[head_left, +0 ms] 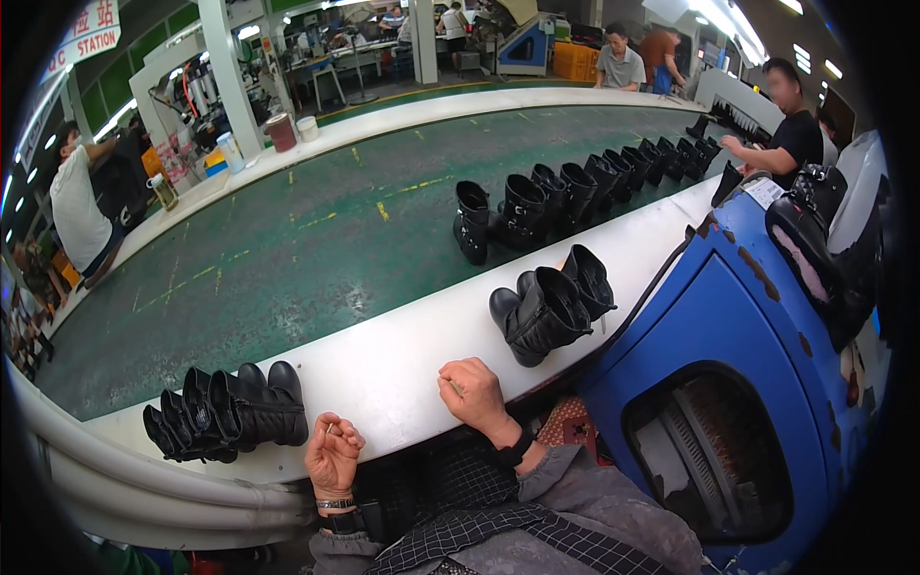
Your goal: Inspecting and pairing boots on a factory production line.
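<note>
Left hand (333, 452): grip curled loosely shut on nothing, raised at the near edge of the white bench (402, 355), with a row of black boots (228, 412) lying on their sides just to its left. Right hand (472, 393): grip folded into a loose fist, empty, resting knuckles-down on the bench, with a pair of black boots (548, 305) up and to its right and a blue machine (728, 316) farther right. Beyond both, a green conveyor belt (287, 249) carries a line of upright boots (575, 192).

left hand (333, 454): fingers curled, palm hidden | far workers: too small | blue machine (728, 383): cut by edge
</note>
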A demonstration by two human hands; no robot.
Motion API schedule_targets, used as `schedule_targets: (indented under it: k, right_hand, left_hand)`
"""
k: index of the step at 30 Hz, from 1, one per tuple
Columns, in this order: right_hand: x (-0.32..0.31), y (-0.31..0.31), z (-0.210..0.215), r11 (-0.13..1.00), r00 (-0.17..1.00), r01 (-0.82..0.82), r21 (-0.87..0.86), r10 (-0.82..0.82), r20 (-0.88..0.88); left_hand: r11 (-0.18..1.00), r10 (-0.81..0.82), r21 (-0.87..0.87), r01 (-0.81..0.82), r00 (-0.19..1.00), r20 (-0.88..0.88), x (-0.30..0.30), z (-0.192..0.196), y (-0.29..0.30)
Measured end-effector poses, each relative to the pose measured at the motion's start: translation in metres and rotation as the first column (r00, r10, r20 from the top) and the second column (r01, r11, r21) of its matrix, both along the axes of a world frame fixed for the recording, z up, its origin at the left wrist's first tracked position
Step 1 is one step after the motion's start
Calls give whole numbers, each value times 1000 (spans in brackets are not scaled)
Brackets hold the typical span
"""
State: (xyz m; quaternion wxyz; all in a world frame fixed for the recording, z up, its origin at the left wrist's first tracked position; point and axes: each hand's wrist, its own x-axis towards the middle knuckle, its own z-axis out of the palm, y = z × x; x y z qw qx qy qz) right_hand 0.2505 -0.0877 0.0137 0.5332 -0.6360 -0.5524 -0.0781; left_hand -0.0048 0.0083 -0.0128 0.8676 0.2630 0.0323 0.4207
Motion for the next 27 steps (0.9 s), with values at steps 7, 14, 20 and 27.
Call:
schedule_targets:
  k: [7, 14, 20, 27]
  right_hand:
    - [0, 0, -1, 1000, 1000, 4, 1, -4, -5]
    - [0, 0, -1, 1000, 1000, 0, -3, 0, -9]
    - [0, 0, 0, 1000, 1000, 3, -1, -3, -6]
    - [0, 0, 1, 1000, 1000, 4, 6, -4, -7]
  left_hand:
    - [1000, -3, -1, 3, 1000, -1, 0, 0, 1]
    - [1000, -4, -6, 4, 1000, 1, 0, 0, 0]
    - [1000, -3, -3, 3, 1000, 5, 0, 1, -1]
    - [1000, -3, 3, 3, 1000, 9, 0, 0, 0]
